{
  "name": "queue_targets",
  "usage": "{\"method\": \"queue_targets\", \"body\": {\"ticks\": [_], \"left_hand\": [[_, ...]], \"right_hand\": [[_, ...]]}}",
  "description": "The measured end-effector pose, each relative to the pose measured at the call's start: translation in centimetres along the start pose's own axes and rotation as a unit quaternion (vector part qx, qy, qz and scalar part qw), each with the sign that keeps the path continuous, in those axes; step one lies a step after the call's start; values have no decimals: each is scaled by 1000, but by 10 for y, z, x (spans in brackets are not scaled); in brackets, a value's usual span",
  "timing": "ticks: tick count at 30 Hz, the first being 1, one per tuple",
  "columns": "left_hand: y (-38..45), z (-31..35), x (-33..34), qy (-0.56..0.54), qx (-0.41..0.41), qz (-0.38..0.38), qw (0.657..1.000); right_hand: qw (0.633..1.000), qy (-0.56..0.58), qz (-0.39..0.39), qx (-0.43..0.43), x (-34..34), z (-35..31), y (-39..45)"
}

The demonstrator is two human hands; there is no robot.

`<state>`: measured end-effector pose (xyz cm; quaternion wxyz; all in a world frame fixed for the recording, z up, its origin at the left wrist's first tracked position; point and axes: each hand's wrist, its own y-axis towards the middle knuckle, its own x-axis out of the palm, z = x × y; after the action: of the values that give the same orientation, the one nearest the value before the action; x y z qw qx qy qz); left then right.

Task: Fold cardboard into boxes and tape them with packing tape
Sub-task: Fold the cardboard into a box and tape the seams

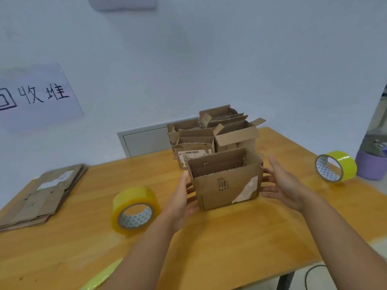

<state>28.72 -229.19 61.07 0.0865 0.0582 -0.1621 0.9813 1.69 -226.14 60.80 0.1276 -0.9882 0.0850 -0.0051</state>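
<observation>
- Small cardboard box (pixel 227 186): it stands upright with its top open, mid-table, just in front of the other boxes. Corrugated brown board, ragged torn upper edges, a printed mark and a patch of old tape on the near face.
- Handling, as a judgement: expect it to be light and stiff along its walls but weak at the torn rims. Take it by the two side walls, low down, not by the flaps.
- Your left hand (pixel 184 197): fingers straight, flat against the box's left wall, holding nothing.
- Your right hand (pixel 280 185): fingers spread and relaxed, fingertips at or just beside the right wall; contact cannot be told for certain.
- Near tape roll (pixel 134 208): glossy yellowish film on a patterned core, lying tilted to your left of the box.
- Far tape roll (pixel 336 168): the same kind, standing on edge, well apart to the right.
- Flattened cardboard stack (pixel 39 195): far left, dull and creased.
- Formed boxes (pixel 217 130): clustered behind, flaps up.
- Table (pixel 230 237): smooth orange wood.
</observation>
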Motion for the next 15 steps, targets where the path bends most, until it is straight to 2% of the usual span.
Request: {"method": "queue_targets", "body": {"ticks": [4,6,9,13,15], "left_hand": [[-6,-20,-3,-9,55,20,998],[-10,-34,-6,91,95,-24,991],[-9,-44,-2,282,136,-107,944],[2,-43,22,392,197,-172,882],[18,-42,36,485,201,-187,831]], "right_hand": [[997,52,-12,-47,-8,22,-7],[996,-22,-38,-79,-16,36,-14],[977,-163,-31,-131,-27,45,-21],[963,-208,25,-172,-43,47,-11],[951,-247,51,-180,-51,43,1]]}}
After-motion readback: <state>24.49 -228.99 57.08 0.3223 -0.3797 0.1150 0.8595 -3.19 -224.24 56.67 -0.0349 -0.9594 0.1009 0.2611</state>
